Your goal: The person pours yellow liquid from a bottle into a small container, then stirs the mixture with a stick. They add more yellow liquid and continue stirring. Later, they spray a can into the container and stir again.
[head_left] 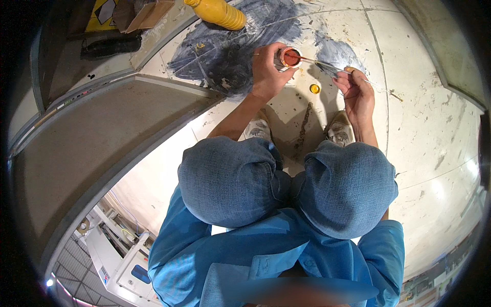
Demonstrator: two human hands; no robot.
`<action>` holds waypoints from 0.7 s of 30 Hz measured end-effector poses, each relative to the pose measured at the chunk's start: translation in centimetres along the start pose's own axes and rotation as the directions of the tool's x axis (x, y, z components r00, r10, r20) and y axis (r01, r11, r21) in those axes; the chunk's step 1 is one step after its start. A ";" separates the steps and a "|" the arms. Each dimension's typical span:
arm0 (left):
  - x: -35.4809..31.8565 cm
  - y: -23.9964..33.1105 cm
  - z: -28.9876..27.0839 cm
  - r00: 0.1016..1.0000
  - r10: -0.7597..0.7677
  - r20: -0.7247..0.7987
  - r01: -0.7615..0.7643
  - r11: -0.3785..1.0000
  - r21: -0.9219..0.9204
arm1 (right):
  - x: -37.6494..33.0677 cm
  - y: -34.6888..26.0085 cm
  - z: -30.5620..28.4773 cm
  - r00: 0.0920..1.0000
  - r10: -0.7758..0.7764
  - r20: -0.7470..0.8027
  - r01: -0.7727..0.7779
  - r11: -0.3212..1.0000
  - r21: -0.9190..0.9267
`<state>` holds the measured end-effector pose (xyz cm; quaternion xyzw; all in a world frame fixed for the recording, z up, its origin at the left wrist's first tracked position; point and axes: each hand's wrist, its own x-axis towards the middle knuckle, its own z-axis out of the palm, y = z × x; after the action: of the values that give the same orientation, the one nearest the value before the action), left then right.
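Note:
My left hand (269, 73) is wrapped around a small open jar (298, 63) from its left side. The jar's mouth faces up and shows a red-orange content like paint (291, 57). In my right hand (356, 91) is a long thin rod (377, 87), pinched between thumb and fingers. The rod's far end reaches into the jar, and its other end sticks out to the right. Whether that dipped end carries bristles cannot be seen. On the floor just below the jar lies a small round yellow cap (314, 89).
A yellow plastic bottle (220, 14) lies beyond my left hand. Dark smears (215, 64) cover the pale tiled floor (429, 138). A brown metal-edged panel (102, 117) stands at left, with an open cardboard box (146, 18) behind. My shoes (339, 130) are close below my hands.

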<state>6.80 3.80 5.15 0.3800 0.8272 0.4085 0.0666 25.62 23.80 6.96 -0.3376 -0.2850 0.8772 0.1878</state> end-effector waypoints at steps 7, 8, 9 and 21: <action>0.1 0.2 0.0 1.000 -0.013 0.011 0.013 1.000 -0.005 | -1.3 -0.3 1.1 0.982 -0.135 0.133 0.171 0.933 -0.318; 0.1 0.1 0.0 1.000 -0.017 0.009 0.017 1.000 -0.006 | -1.4 -0.5 1.2 0.977 -0.149 0.154 0.196 0.913 -0.357; 0.1 0.1 0.0 1.000 -0.005 0.004 0.005 1.000 -0.006 | -1.6 -0.9 1.3 0.974 -0.159 0.163 0.210 0.905 -0.371; 0.2 0.3 0.2 1.000 0.017 0.000 -0.017 1.000 0.000 | -1.9 -2.1 2.2 0.971 -0.206 0.122 0.236 0.906 -0.350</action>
<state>6.91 4.10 5.27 0.3871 0.8240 0.4090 0.0628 25.69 23.60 10.60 -0.2954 -0.4856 0.7958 0.2088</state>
